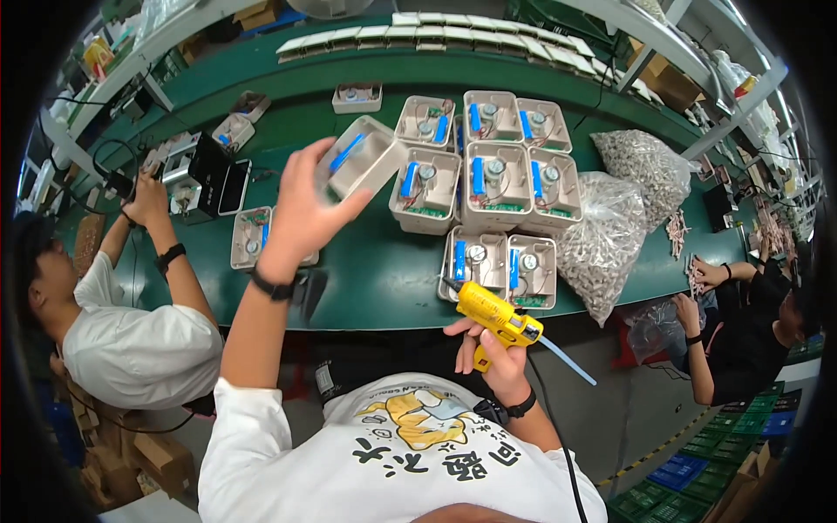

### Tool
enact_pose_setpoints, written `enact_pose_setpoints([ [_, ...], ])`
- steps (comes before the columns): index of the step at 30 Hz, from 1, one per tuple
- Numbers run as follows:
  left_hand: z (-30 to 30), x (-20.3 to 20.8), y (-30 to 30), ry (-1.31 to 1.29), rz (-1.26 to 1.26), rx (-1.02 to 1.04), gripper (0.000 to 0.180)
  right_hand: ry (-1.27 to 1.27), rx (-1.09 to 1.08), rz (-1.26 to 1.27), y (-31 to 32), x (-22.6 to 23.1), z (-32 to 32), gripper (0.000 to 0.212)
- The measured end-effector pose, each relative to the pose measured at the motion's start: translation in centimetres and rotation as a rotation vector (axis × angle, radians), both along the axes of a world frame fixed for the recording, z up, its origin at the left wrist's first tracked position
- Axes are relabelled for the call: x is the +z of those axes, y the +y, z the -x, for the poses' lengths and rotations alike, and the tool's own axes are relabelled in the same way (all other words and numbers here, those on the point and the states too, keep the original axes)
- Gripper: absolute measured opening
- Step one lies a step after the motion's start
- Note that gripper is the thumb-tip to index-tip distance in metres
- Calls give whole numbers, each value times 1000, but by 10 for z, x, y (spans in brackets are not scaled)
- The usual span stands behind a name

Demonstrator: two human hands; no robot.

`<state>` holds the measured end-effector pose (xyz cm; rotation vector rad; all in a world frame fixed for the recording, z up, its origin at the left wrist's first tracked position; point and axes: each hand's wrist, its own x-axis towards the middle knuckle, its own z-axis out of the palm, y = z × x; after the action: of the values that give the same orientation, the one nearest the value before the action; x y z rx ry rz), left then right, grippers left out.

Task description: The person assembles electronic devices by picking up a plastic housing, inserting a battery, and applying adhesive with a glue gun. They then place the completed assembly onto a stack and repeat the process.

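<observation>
Raised over the green bench, my left hand (307,209) is closed on an open grey plastic box (377,164) with a blue battery inside; the box is tilted and slightly blurred. My right hand (504,368) grips a yellow hot glue gun (490,310) by its handle, near the bench's front edge. The nozzle points left, and a pale glue stick (568,361) juts from the back. Just beyond the gun sit two similar boxes (532,296) with blue batteries, round metal parts and green boards. Farther back, several more are stacked, including one nearby box (425,187).
Clear bags of small pale parts (602,240) lie right of the stacks. More boxes (251,240) and a black device (196,179) stand left. A cable (558,418) hangs below the gun. One person (131,340) works at left; others work at right.
</observation>
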<state>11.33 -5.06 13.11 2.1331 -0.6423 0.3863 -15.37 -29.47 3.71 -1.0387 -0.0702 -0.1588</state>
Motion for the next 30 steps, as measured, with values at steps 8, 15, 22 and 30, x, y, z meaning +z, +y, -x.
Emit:
enact_pose_setpoints([
  [8,-92,-2,-130,-98,-363,226,99,-41,-2,-37,1,-1,9,21],
  [15,-97,-18,-135,-21,-271,147,98,-54,-58,-68,-10,-7,14,21],
  [22,-138,-44,-119,607,153,-306,90,-35,66,-119,-7,2,-2,25],
  [30,-140,-32,-101,753,307,-196,76,-39,46,-88,-13,0,-18,24],
])
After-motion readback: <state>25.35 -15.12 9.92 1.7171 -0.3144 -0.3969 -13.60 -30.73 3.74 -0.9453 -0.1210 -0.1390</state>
